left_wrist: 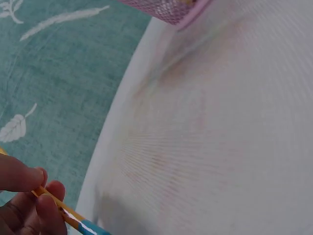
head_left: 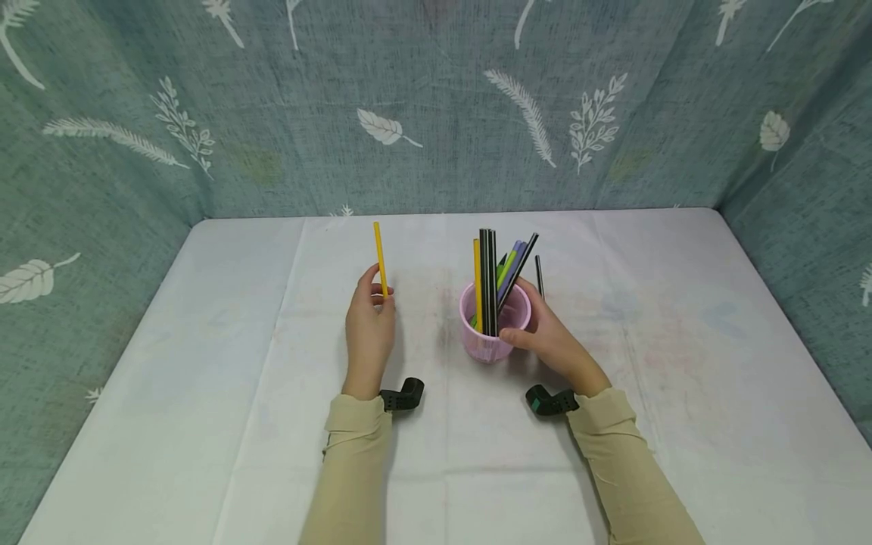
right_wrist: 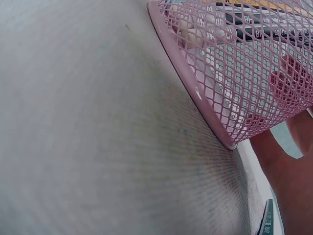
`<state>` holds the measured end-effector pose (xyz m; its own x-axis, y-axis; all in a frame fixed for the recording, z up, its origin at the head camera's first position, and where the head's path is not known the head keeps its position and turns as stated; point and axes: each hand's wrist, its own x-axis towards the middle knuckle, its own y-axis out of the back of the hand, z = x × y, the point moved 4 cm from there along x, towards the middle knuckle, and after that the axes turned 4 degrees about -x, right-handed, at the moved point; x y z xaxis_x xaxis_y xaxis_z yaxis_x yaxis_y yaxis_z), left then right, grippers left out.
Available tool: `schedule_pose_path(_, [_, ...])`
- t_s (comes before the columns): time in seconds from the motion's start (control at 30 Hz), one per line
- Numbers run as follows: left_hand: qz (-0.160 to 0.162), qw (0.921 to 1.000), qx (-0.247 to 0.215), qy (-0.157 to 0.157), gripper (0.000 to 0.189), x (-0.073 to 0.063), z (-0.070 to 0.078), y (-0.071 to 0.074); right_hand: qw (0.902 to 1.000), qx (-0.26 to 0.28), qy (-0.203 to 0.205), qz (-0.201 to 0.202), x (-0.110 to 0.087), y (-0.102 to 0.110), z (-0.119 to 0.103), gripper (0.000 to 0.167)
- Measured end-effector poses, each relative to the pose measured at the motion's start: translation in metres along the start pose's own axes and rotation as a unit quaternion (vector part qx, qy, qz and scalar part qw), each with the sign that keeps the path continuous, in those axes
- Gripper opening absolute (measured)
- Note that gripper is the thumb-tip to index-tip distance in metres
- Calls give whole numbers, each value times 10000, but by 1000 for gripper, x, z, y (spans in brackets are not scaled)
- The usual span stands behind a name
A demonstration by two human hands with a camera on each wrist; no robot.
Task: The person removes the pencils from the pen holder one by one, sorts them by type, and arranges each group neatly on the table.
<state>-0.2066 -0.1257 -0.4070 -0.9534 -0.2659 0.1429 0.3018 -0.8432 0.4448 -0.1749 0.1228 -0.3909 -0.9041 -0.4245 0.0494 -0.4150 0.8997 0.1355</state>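
Note:
Upright in my left hand [head_left: 370, 329], a thin yellow pencil [head_left: 380, 257] is pinched between thumb and fingers. The left wrist view shows its lower part [left_wrist: 63, 208] with a blue and white end. My right hand [head_left: 552, 337] grips a pink mesh pen cup [head_left: 487, 350] from the right, thumb at the rim and fingers around the far side. Several pencils stand in the cup: dark striped ones [head_left: 487, 280], a yellow one [head_left: 478, 284], and green and purple ones. Whether the cup touches the table cannot be told.
A dark pencil [head_left: 539, 276] lies behind the right hand, partly hidden by it. White cloth covers the table [head_left: 204, 393]. Green leaf-patterned fabric [head_left: 436, 174] rises at the back and sides. Each wrist carries a black camera mount [head_left: 403, 395].

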Motion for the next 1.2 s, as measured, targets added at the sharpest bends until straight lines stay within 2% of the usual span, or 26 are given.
schedule_pose_path(0.17, [-446,9982,386,-136,59,-2,-6,-7,9998,-96,-179,41,0,1,3,75])
schedule_pose_path(0.27, [-661,9943,767,-334,55,-3,-9,-10,9997,-93,-206,36,0,1,4,76])
schedule_pose_path(0.5, [-746,9879,1224,-588,40,-5,-7,-11,10000,3,-57,5,0,1,3,75])
schedule_pose_path(0.7, [-844,9779,1761,-745,36,-8,-1,-11,10000,28,-87,20,0,1,3,74])
schedule_pose_path(0.8, [-854,9763,1853,-718,35,-8,-1,-12,9999,6,-104,29,-1,1,3,74])
schedule_pose_path(0.97, [-856,9782,1784,-626,33,-9,-2,-12,10000,19,-56,10,-1,1,6,74])
schedule_pose_path(1.2, [-723,9816,1663,-603,31,-8,-3,-12,10000,86,5,-36,5,6,23,75])
